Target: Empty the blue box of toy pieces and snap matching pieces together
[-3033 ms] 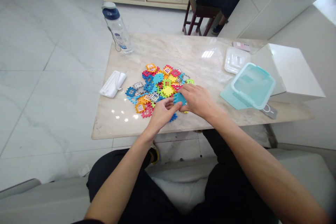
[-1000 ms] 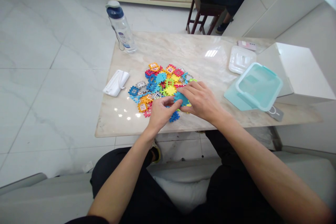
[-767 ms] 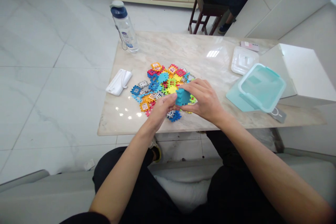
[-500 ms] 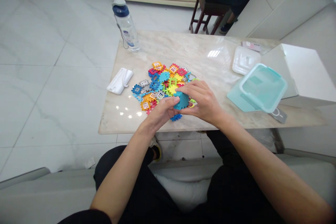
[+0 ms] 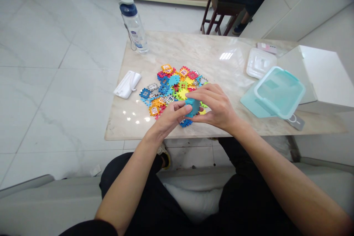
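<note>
Between both hands point(image 5: 169, 120) point(image 5: 218, 107), teal block point(image 5: 195, 107)

Between the left hand point(image 5: 170, 118) and right hand point(image 5: 218, 108), a turquoise toothed block point(image 5: 192, 107) fills the gap. Ahead of the left hand and off to its left, a heap of toothed plastic tiles point(image 5: 164, 88) blocks any low pass. Right of the right hand, bare marble tabletop point(image 5: 235, 84) leaves a free lane up to a turquoise plastic container point(image 5: 250, 104), with a white box point(image 5: 320, 77) farther right. Well left of the left hand, beyond a free strip, lies a white packet point(image 5: 127, 84); a water bottle point(image 5: 135, 29) stands farther ahead of it.
</note>
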{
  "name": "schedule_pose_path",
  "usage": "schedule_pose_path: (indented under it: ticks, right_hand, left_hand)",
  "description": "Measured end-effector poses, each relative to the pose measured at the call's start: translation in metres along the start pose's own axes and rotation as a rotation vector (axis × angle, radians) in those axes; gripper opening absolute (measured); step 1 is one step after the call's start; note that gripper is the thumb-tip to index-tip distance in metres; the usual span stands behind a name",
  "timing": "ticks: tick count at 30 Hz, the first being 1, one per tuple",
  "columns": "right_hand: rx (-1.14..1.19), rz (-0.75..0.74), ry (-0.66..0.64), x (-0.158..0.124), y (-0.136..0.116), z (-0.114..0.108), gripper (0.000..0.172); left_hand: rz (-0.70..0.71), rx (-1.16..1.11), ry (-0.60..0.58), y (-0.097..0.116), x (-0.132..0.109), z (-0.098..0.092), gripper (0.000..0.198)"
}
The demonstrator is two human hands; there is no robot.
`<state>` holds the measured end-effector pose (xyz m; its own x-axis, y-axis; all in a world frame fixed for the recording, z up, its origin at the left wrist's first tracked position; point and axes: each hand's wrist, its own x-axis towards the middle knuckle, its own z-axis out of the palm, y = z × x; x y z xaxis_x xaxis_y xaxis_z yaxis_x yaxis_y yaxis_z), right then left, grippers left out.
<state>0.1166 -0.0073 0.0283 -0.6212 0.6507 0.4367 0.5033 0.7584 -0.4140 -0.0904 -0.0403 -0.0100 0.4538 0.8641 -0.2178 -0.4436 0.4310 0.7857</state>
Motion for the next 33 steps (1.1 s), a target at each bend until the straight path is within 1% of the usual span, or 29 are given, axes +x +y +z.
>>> schedule_pose_path:
  ticks: [3,9,16,19,24,28,33]
  right_hand:
    - [-0.012,0.012,-0.011,-0.0006,-0.0003,-0.0005,0.052]
    - [-0.011,0.031,-0.028,-0.0013,0.0011,0.0018,0.052]
    - [0.001,0.010,0.004,-0.0012,0.0039,0.0027,0.055]
    - [0.007,0.004,0.003,-0.0011,0.0042,0.0018,0.059]
    - [-0.020,0.005,0.000,-0.0017,0.0032,0.0008,0.051]
    - [-0.044,-0.013,0.003,-0.0037,0.0034,0.0014,0.047]
    - [-0.055,-0.029,-0.036,-0.0053,0.0031,0.0018,0.049]
  left_hand:
    - [-0.003,-0.010,-0.008,0.0012,-0.0005,0.0007,0.055]
    - [0.021,0.006,0.013,-0.0028,0.0018,-0.0033,0.050]
    - [0.027,0.041,0.040,-0.0055,0.0025,-0.0062,0.054]
    - [0.024,0.049,0.017,-0.0063,0.0024,-0.0078,0.054]
    - [0.006,0.046,-0.042,-0.0044,0.0010,-0.0067,0.057]
    - [0.020,0.020,-0.015,0.0005,-0.0008,-0.0024,0.060]
    - [0.023,0.027,0.000,0.0018,0.0000,-0.0023,0.060]
